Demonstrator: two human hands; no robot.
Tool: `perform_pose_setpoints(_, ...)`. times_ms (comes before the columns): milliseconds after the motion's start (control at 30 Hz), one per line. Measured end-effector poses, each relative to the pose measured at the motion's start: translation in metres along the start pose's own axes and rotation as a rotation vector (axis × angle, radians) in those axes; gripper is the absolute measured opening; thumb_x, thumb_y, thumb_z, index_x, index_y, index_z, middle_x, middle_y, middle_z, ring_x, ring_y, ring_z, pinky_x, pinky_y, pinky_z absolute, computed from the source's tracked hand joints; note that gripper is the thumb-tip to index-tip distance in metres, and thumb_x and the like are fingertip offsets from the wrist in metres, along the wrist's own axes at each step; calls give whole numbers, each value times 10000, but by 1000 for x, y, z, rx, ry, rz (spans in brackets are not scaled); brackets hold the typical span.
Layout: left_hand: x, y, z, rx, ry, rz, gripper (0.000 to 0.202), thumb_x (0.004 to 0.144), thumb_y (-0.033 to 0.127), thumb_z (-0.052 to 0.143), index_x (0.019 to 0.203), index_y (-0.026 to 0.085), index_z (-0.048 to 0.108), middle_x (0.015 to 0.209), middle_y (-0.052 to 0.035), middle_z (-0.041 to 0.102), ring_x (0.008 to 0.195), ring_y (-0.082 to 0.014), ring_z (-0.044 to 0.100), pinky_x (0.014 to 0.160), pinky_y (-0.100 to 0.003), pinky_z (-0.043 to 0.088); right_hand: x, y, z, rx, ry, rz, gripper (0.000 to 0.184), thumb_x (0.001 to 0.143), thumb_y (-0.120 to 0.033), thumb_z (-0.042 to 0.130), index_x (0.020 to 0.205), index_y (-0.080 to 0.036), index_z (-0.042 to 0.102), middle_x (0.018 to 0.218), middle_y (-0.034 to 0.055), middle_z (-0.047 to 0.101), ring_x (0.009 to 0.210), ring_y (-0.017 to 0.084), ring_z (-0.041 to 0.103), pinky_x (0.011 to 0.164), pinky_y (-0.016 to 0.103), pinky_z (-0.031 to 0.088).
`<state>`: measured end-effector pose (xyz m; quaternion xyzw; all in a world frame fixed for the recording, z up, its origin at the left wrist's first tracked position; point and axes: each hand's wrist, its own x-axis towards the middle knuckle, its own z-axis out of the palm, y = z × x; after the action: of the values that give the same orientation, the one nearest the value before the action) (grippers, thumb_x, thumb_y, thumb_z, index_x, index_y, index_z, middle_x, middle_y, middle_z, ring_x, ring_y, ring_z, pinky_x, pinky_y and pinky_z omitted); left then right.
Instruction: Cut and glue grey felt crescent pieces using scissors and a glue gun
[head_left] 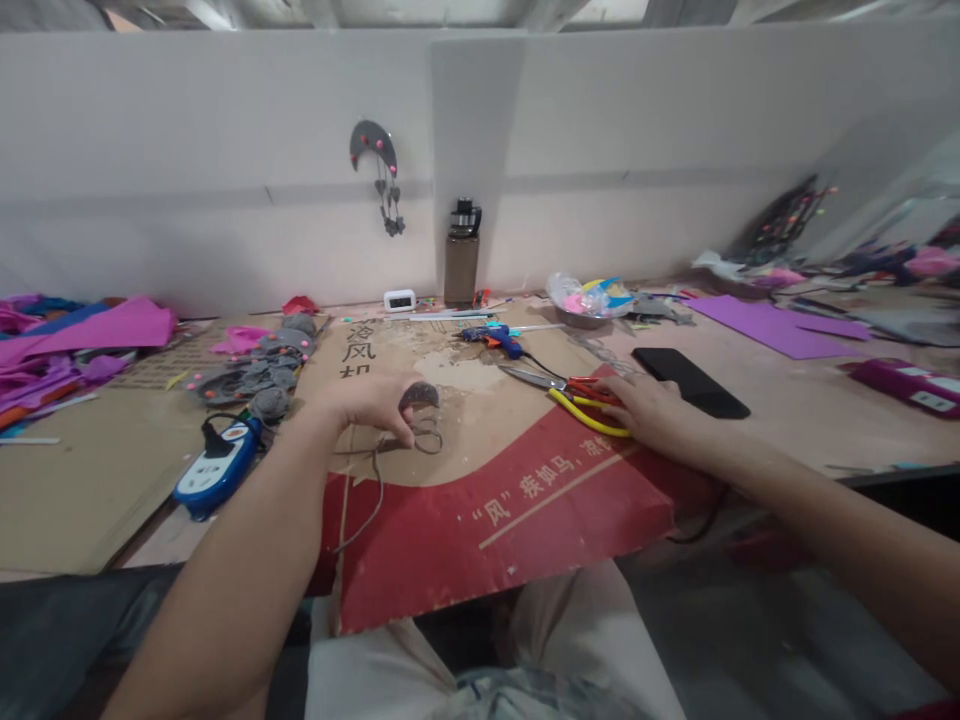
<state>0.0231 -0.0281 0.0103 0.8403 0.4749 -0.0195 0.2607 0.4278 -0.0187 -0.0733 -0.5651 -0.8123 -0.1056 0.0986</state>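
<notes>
Curled the left hand point(375, 408) down, clamping thumb and fingers on a gray crescent point(422, 396) beside a cord point(380, 485) over the cardboard point(487, 455), stretched the right hand point(649, 405) onto the scissors point(541, 379), could not tell if clamped or loose, and saw beyond a bowl point(592, 321) of clear plastic point(562, 287) and pink pieces point(576, 304), then a lidded bottle point(461, 270).

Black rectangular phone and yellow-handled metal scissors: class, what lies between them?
Not bare: in the head view, the person's right hand lies between them.
</notes>
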Motion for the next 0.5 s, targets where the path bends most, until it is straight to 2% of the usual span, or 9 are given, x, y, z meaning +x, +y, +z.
perform_pose_setpoints(67,2,2,5,-16,59,-13,503,512,234,762,997,233,626,695,39,647,670,-160,592,611,-239,388,-2,-18,-12,11,34,9,327,872,-316,439,1088,-165,634,1027,175,636,955,317,597,798,478,472)
perform_pose_setpoints(133,5,2,9,-44,162,6,399,478,160,740,860,244,665,640,35,637,601,-153,566,547,-234,367,-2,-45,-25,138,118,-77,350,922,-335,388,1120,-160,618,1104,171,618,1044,286,578,914,464,456)
perform_pose_setpoints(200,6,-1,10,-102,278,55,314,459,106,710,738,247,683,619,22,642,546,-143,542,490,-225,353,2,-77,-32,285,139,-180,406,958,-362,336,1223,-166,573,1242,155,574,1172,246,534,1018,425,417)
perform_pose_setpoints(300,3,-9,1,-321,458,113,277,448,73,705,663,248,691,623,13,663,514,-132,550,431,-197,361,14,-122,-29,375,-30,-306,555,950,-438,383,1412,-131,410,1465,159,404,1357,244,375,1121,422,321)
perform_pose_setpoints(400,-5,-17,-13,-670,695,6,305,430,41,743,673,215,687,533,21,612,424,-110,504,363,-179,336,19,-158,-27,360,-235,-318,752,917,-560,406,1452,-36,333,1524,231,263,1429,314,213,1158,482,221)
perform_pose_setpoints(433,-7,-20,-17,-799,819,-37,309,442,35,750,696,197,683,512,28,591,396,-99,474,349,-178,324,17,-169,-31,369,-291,-349,793,909,-593,399,1454,-22,326,1531,242,229,1436,327,175,1161,499,197)
perform_pose_setpoints(500,-11,-25,-23,-1033,1093,-128,278,467,33,764,683,169,654,479,41,548,368,-74,418,334,-172,294,8,-186,-48,461,-373,-536,828,897,-623,399,1467,-29,309,1546,226,184,1445,309,138,1174,468,178)
